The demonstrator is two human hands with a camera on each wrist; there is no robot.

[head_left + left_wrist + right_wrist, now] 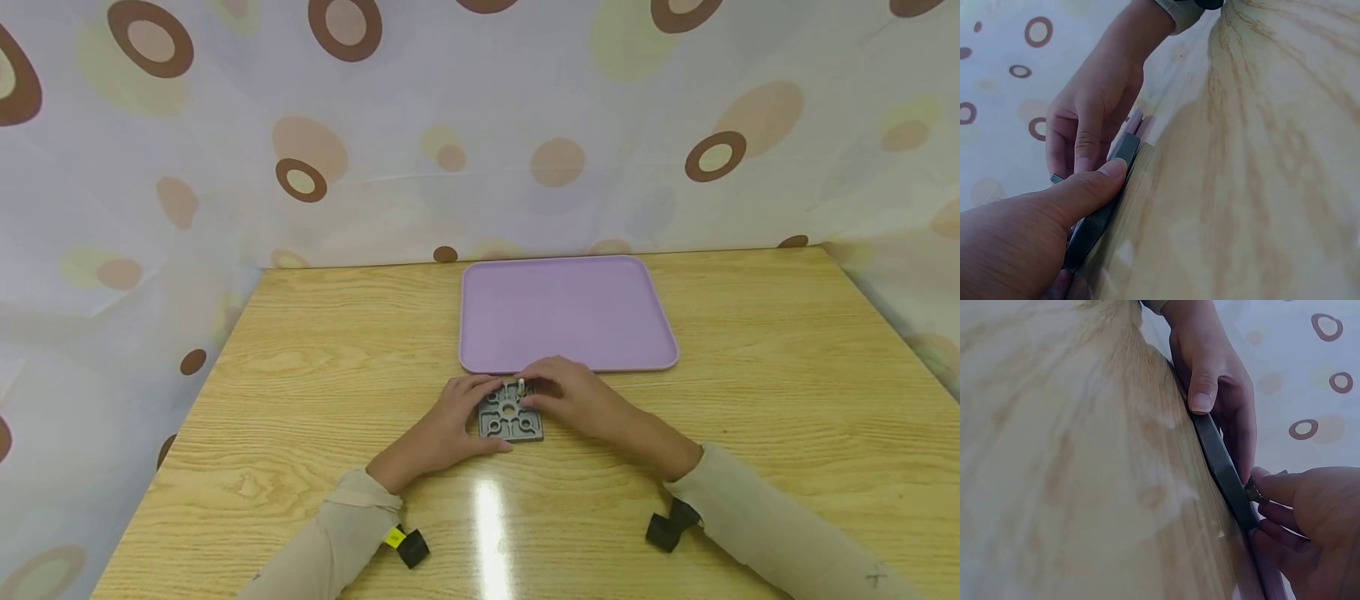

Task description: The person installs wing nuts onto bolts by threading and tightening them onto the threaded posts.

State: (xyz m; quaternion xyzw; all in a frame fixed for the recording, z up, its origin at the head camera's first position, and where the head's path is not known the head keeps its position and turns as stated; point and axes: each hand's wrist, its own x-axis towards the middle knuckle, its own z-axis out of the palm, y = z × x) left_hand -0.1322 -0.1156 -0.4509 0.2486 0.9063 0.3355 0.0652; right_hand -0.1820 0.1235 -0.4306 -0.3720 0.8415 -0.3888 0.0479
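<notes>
A square grey metal plate with several round holes lies on the table in front of the tray. My left hand grips it from the left, thumb on the near edge and fingers at the far edge. A small bolt stands upright at the plate's far right corner hole. My right hand pinches this bolt between thumb and fingers; in the right wrist view its thread and wider lower part show at the plate. The left wrist view shows the left thumb pressed on the plate's side.
Just behind the plate lies a purple tray, close to the right fingers. The wooden table reaches back to a patterned curtain. Each wrist carries a black strap device.
</notes>
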